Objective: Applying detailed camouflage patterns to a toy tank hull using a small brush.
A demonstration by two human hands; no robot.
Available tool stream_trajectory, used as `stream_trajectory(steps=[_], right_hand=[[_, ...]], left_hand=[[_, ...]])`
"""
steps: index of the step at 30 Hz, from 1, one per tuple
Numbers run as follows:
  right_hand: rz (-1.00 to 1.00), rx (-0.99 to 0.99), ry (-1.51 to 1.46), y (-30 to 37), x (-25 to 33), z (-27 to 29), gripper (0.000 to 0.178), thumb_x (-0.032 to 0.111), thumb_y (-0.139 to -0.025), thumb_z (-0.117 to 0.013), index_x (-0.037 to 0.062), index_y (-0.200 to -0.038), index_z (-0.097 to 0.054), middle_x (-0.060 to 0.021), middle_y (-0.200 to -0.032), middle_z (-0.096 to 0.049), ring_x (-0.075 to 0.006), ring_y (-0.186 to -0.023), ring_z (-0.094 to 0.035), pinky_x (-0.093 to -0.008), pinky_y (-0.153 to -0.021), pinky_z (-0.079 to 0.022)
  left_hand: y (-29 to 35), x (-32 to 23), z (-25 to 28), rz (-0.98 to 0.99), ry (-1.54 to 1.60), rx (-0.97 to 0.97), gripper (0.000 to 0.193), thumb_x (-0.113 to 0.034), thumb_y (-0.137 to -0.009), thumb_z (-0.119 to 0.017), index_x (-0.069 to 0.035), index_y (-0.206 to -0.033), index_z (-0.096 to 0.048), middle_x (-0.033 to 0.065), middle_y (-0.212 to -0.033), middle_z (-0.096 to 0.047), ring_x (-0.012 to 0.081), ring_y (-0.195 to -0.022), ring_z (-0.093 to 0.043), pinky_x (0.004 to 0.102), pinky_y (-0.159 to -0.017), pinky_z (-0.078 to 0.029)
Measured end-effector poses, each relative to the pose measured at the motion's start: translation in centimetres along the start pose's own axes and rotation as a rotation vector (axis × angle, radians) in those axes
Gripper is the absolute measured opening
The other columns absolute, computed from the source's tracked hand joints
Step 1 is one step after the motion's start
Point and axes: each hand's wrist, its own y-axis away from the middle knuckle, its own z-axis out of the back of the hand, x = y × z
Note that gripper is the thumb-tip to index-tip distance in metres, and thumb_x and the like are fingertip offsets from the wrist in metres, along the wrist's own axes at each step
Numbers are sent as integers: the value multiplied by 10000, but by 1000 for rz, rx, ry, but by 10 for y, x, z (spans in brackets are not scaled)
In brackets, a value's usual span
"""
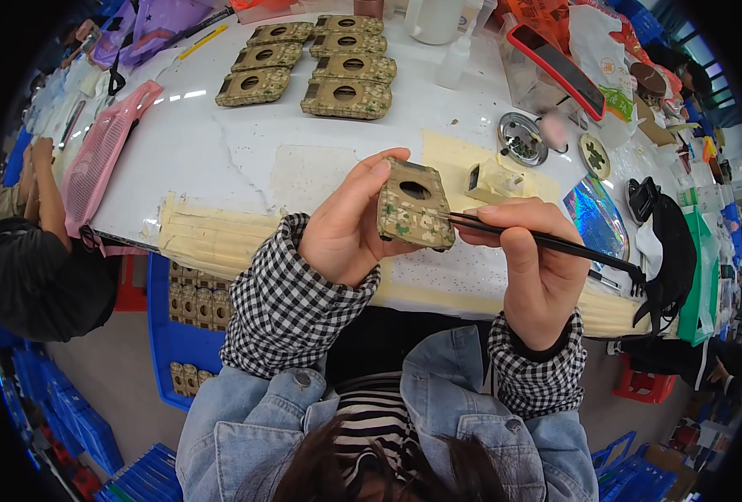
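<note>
My left hand [347,219] grips a small camouflage-patterned model vehicle hull [413,213] by its side, tilted up above the table's near edge. A round dark hole opens in the hull's top. Between the thumb and fingers of my right hand [530,259] is a pair of black tweezers [555,243]. The tweezers' tips touch or nearly touch the hull's right side; whether they pinch a small piece, I cannot make out. Several matching camouflage hulls [347,98] stand in two columns at the back of the table.
A round metal dish [522,139] with small dark bits, a small beige block [492,181] and a red-cased phone [555,69] lie to the right. Masking tape [212,234] covers the table's front edge. Below left, a blue tray [160,335] holds more hulls. Another person [45,276] sits at left.
</note>
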Motion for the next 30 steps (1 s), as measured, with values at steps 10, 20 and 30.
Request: stream_trajectory(steps=[10,20,30], right_hand=[[97,-231,58,3,1,21,225,119,-945,-504,-60,-1079,-530,-136,-901,-624,-196,-815,-648,-304,-765,-530],[260,-179,1111,-11,-20,52,187,64,-710,-737,31,-867,-643,-118,-809,-631,-275,-813,-588,-339,-704,-468],[302,-130,1145,-23,-27,45,165,49,-695,-736,29,-825,-637,-112,-766,-615,-286,-818,-575,-355,-709,-458]], left_hand=[[-1,-1,0,18,18,-26,397,-328,-989,-298,-103,-1312,-349,215,-1284,-472,333,-1019,-597,410,-866,-531],[-3,1,9,11,120,49,372,-299,-991,-304,-137,-1322,-358,263,-1298,-432,320,-951,-617,370,-815,-559],[-1,-1,7,22,84,58,391,-312,-991,-313,-129,-1335,-342,255,-1290,-444,325,-954,-624,362,-798,-564]])
